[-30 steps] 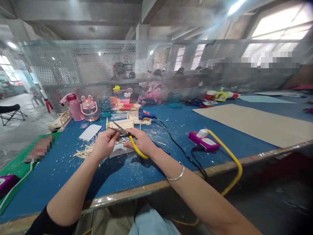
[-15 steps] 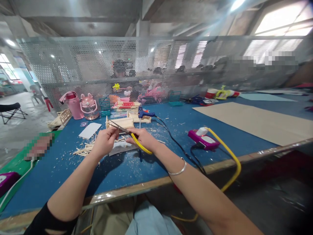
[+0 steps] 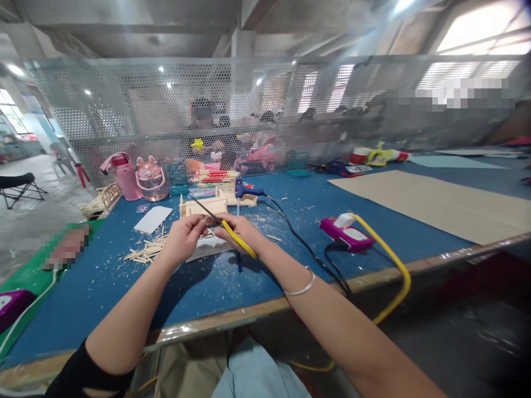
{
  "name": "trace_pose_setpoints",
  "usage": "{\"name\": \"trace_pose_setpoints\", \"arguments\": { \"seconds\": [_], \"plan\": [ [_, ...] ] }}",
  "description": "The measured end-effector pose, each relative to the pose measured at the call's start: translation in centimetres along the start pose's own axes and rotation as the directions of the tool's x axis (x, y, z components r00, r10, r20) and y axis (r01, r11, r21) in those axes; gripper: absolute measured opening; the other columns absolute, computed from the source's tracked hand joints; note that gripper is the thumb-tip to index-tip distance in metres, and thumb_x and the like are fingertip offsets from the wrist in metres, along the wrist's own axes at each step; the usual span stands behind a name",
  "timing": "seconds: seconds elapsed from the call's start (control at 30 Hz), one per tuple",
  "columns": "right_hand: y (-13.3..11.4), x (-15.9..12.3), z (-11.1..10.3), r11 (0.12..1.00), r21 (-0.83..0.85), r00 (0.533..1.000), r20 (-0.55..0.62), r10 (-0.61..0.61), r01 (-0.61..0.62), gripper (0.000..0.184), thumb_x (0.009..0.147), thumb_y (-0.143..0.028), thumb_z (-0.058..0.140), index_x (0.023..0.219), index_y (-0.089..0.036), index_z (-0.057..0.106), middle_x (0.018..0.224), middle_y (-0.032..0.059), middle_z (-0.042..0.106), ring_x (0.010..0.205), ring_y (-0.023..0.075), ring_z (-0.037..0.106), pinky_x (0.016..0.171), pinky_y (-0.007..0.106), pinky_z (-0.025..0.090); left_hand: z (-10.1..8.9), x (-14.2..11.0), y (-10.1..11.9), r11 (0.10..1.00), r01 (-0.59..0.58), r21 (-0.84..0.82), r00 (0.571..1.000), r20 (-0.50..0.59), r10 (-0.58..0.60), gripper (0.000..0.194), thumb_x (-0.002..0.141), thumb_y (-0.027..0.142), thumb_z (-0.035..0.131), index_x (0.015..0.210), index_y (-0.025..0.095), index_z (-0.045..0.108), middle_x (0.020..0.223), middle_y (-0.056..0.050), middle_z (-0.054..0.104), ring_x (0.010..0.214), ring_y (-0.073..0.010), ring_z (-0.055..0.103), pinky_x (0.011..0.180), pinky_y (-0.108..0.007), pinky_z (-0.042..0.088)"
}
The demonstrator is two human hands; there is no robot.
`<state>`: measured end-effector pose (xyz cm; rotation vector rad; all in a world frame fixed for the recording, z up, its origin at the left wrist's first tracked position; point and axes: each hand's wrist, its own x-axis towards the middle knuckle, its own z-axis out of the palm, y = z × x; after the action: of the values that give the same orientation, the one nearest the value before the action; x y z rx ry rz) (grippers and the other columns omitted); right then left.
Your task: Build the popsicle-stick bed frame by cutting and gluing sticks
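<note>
My right hand [image 3: 240, 228] is closed around scissors [image 3: 236, 237] with yellow handles. Their dark blades point up and to the left, past the fingertips of my left hand. My left hand [image 3: 186, 235] is pinched just beside the blades; whatever lies between its fingers is too small to make out. Behind both hands stands a small pale wooden frame [image 3: 203, 207]. A heap of short wooden sticks [image 3: 147, 250] lies left of my left hand. Partly covered by my hands is a grey-white sheet [image 3: 207, 250]. A blue glue gun [image 3: 244, 190] rests by the frame.
A pink flask [image 3: 128, 179], a pink eared bottle [image 3: 150, 179] and a teal basket [image 3: 177, 179] line the back left. To the right sits a purple power strip [image 3: 348, 235] with a yellow cord [image 3: 385, 251]. A large beige sheet [image 3: 431, 204] covers the far right. Wood scraps litter the table.
My left hand has moved slightly right, closer to my right hand. The scissors have turned so that their blades point more steeply upward and look closer together.
</note>
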<state>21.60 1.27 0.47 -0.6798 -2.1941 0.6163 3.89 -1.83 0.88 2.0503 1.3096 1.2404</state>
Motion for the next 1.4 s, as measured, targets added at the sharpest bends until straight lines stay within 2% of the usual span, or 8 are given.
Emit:
{"name": "trace_pose_setpoints", "arguments": {
  "seconds": [0.1, 0.27, 0.4, 0.6, 0.7, 0.83, 1.2, 1.4],
  "plan": [
    [0.08, 0.01, -0.02, 0.999, -0.012, 0.999, 0.029, -0.035, 0.036, 0.057, 0.076, -0.057, 0.049, 0.112, -0.014, 0.053, 0.085, 0.0037, 0.059, 0.073, 0.0147, 0.051, 0.069, 0.026, 0.042, 0.34, 0.08, -0.07, 0.987, 0.013, -0.159, 1.0, -0.014, -0.015, 0.031, 0.083, 0.038, 0.04, 0.086, 0.015, 0.06, 0.059, 0.001, 0.052, 0.057, -0.0109, 0.046, 0.058, -0.022, 0.038],
    [0.2, 0.12, -0.06, 0.994, -0.037, 0.992, 0.065, -0.104, 0.107, 0.062, 0.067, -0.057, 0.059, 0.113, -0.016, 0.051, 0.106, 0.0083, 0.056, 0.096, 0.021, 0.051, 0.085, 0.034, 0.04, 0.22, 0.17, -0.11, 0.952, 0.044, -0.303, 0.998, -0.036, -0.057, 0.03, 0.078, 0.042, 0.047, 0.082, 0.015, 0.06, 0.068, -0.001, 0.057, 0.059, -0.0109, 0.047, 0.056, -0.022, 0.041],
    [0.24, 0.08, -0.07, 0.986, -0.136, 0.995, 0.035, -0.09, 0.093, 0.064, 0.063, -0.052, 0.067, 0.113, -0.016, 0.05, 0.106, 0.0095, 0.056, 0.095, 0.0215, 0.052, 0.085, 0.035, 0.041, -0.1, 0.22, -0.39, 0.973, 0.029, -0.23, 0.997, -0.066, -0.045, 0.028, 0.077, 0.038, 0.049, 0.075, 0.014, 0.061, 0.062, -0.001, 0.057, 0.058, -0.0115, 0.049, 0.055, -0.022, 0.041],
    [0.09, 0.04, -0.08, 0.985, -0.104, 0.99, 0.027, -0.137, 0.139, 0.059, 0.066, -0.05, 0.065, 0.111, -0.016, 0.052, 0.107, 0.0099, 0.057, 0.097, 0.0211, 0.052, 0.086, 0.034, 0.041, -0.3, 0.2, -0.82, 0.982, -0.052, -0.181, 0.999, -0.022, 0.049, 0.027, 0.08, 0.033, 0.047, 0.083, 0.014, 0.065, 0.078, -0.004, 0.065, 0.074, -0.0155, 0.056, 0.07, -0.025, 0.044],
    [0.0, 0.06, 0.01, 0.983, -0.12, 0.991, 0.028, -0.133, 0.136, 0.059, 0.067, -0.052, 0.063, 0.112, -0.016, 0.051, 0.108, 0.01, 0.056, 0.099, 0.0215, 0.051, 0.087, 0.035, 0.04, -0.19, 0.08, -0.86, 0.987, -0.038, -0.156, 0.998, -0.059, 0.029, 0.029, 0.08, 0.035, 0.047, 0.082, 0.013, 0.065, 0.069, -0.003, 0.062, 0.064, -0.0134, 0.052, 0.062, -0.024, 0.042],
    [0.04, 0.01, 0.13, 0.975, -0.18, 0.992, 0.021, -0.125, 0.127, 0.068, 0.063, -0.056, 0.064, 0.116, -0.016, 0.047, 0.106, 0.0101, 0.054, 0.098, 0.0228, 0.05, 0.087, 0.037, 0.04, -0.01, -0.04, -0.81, 0.987, -0.04, -0.155, 0.995, -0.098, 0.025, 0.028, 0.079, 0.035, 0.047, 0.077, 0.013, 0.064, 0.061, -0.001, 0.056, 0.057, -0.011, 0.046, 0.055, -0.022, 0.038],
    [0.12, -0.03, 0.13, 0.971, -0.175, 0.987, 0.025, -0.16, 0.162, 0.08, 0.058, -0.064, 0.063, 0.118, -0.015, 0.044, 0.107, 0.0111, 0.051, 0.098, 0.0233, 0.048, 0.087, 0.038, 0.039, 0.31, -0.08, -0.31, 0.94, -0.018, -0.341, 0.996, -0.091, -0.013, 0.024, 0.075, 0.036, 0.053, 0.078, 0.014, 0.063, 0.057, 0.002, 0.05, 0.053, -0.0091, 0.042, 0.052, -0.021, 0.037],
    [0.27, 0.05, 0.06, 0.967, -0.215, 0.99, 0.004, -0.141, 0.138, 0.081, 0.052, -0.063, 0.067, 0.116, -0.016, 0.047, 0.106, 0.0108, 0.052, 0.098, 0.025, 0.048, 0.087, 0.04, 0.039, 0.16, -0.12, -0.9, 0.98, -0.05, -0.194, 0.994, -0.103, 0.031, 0.024, 0.078, 0.032, 0.05, 0.077, 0.014, 0.065, 0.057, 0.001, 0.054, 0.055, -0.0097, 0.045, 0.054, -0.021, 0.038]
  ]
}}
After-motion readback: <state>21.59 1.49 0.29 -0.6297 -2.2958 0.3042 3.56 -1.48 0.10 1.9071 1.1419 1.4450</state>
